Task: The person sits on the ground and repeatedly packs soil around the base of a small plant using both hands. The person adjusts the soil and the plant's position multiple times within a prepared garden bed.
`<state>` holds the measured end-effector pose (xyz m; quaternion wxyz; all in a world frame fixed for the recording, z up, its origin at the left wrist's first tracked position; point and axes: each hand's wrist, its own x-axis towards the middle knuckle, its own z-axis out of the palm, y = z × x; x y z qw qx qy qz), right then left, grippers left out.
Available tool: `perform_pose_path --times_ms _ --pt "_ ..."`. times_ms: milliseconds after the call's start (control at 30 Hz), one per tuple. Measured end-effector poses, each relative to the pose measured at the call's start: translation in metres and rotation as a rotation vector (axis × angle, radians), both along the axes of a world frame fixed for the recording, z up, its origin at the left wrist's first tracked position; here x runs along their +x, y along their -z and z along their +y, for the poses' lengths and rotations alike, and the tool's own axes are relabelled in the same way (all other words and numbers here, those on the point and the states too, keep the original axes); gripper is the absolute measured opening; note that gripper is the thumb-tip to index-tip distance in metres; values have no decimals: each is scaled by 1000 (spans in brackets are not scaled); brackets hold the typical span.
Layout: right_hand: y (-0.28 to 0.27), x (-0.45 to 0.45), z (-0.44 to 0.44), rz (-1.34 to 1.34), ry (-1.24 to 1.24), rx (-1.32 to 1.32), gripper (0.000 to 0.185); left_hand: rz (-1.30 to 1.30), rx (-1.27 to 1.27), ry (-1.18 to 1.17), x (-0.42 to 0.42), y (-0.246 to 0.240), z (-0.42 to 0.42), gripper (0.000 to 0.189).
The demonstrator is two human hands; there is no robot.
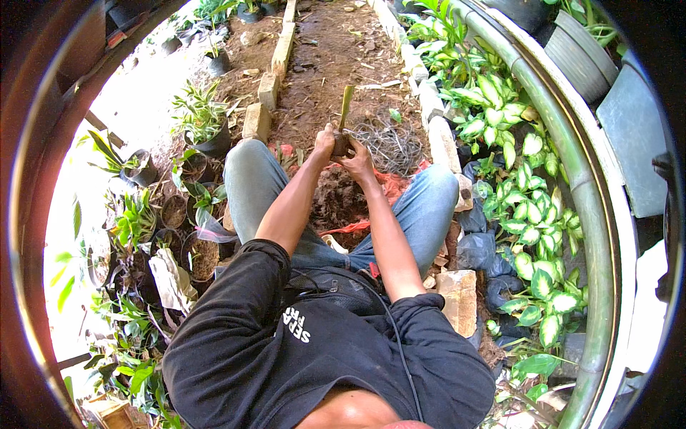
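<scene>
Out past my knees, both hands hold a small dark root ball or clump of growing medium (340, 145). A single upright yellow-green leaf or stem cutting (347, 104) rises from it. My left hand (324, 140) grips the clump from the left side. From the right and below, my right hand (359, 159) closes on it, fingers bent. Below the hands, between my legs, lies a heap of dark brown fibrous soil (337, 198) on red plastic sheeting (392, 185). A tangle of grey string-like strands (388, 145) rests just beyond my right hand.
Brick edging (257, 122) runs along the dirt path (332, 59). Potted plants (206, 120) crowd the left side. To the right stand variegated leafy plants (536, 214) in black bags, bordered by a bamboo pole (584, 182). A loose brick (456, 300) sits by my right thigh.
</scene>
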<state>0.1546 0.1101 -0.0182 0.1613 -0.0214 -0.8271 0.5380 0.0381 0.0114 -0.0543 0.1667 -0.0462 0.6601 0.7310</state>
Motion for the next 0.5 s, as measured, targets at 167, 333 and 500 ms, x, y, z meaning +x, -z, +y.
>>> perform_pose_path --times_ms 167,333,500 --pt "6 1 0 56 31 65 60 0 -19 37 -8 12 -2 52" --pt "-2 3 -6 134 75 75 61 23 166 176 5 -9 -3 52" --pt "-8 3 -1 28 -25 55 62 -16 289 96 14 -21 3 51"
